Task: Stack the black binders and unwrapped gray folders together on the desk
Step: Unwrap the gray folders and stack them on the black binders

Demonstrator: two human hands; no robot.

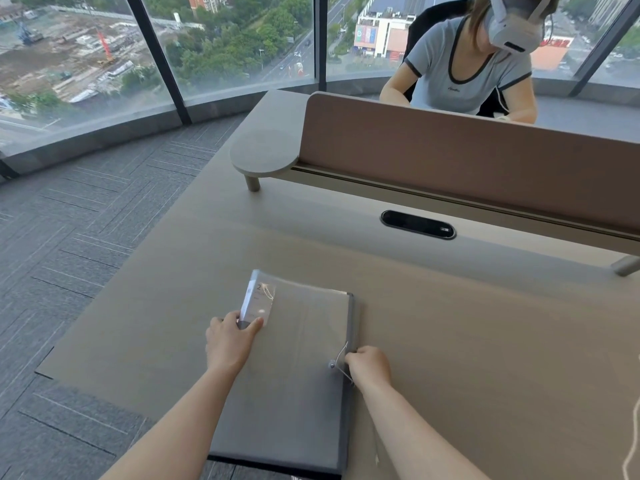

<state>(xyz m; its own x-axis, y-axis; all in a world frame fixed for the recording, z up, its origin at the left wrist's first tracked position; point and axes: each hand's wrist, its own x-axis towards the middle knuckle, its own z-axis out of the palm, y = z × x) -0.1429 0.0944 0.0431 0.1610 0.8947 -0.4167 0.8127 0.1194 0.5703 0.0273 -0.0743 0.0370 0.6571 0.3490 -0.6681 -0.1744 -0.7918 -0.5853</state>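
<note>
**Two hands on a gray folder at the desk's near edge**

Both hands hold the same gray folder (298,375), which lies flat on the beige desk (467,341) with its near end reaching the desk's front edge. A dark edge shows beneath that near end; whether it is a black binder I cannot tell. The left hand (230,341) pinches the folder's left edge, thumb on top, just where a clear plastic wrapper (258,299) with printed markings covers the far left corner. The right hand (369,367) is curled at the folder's right edge, its fingertips pinching the thin string (341,358) that runs from a small round button closure (331,365).

Farther back, a black oval cable port (417,225) sits in the desk surface. Behind it stands a brown divider panel (467,161), with a rounded gray shelf (265,155) at its left end. Beyond the divider, a person in a gray shirt (464,74) sits wearing a headset. Gray carpet (86,237) lies to the left, and large windows (104,57) overlook city streets.
</note>
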